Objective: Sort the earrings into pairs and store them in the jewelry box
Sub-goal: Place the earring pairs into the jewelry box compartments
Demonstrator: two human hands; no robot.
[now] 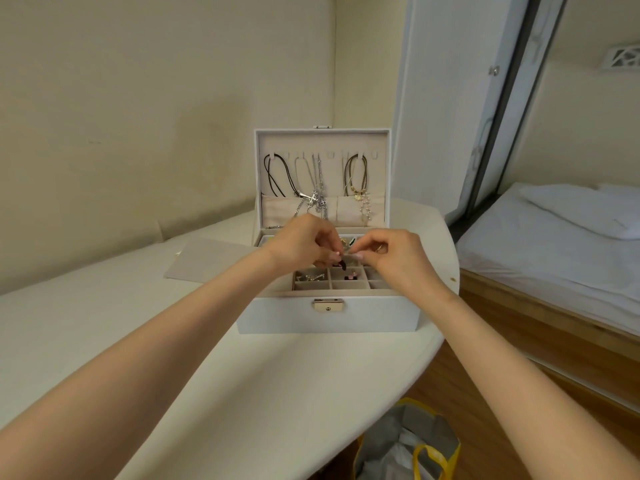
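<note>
A white jewelry box (287,315) stands open on the white table (138,341), its lid upright with several necklaces (317,183) hanging inside. Its tray is split into small compartments; silver earrings (311,276) lie in a front left one and a dark-and-pink pair (350,276) in the middle. Both hands hover over the tray. My left hand (304,242) pinches a small dark earring (343,266) that dangles from its fingertips. My right hand (394,254) pinches something tiny at its fingertips, close to the left fingertips; what it is stays unclear.
A grey cloth pad (204,259) lies left of the box. The table's curved edge runs right of the box. A yellow and grey bag (412,445) sits on the wooden floor below. A bed (554,244) with white sheets stands at right.
</note>
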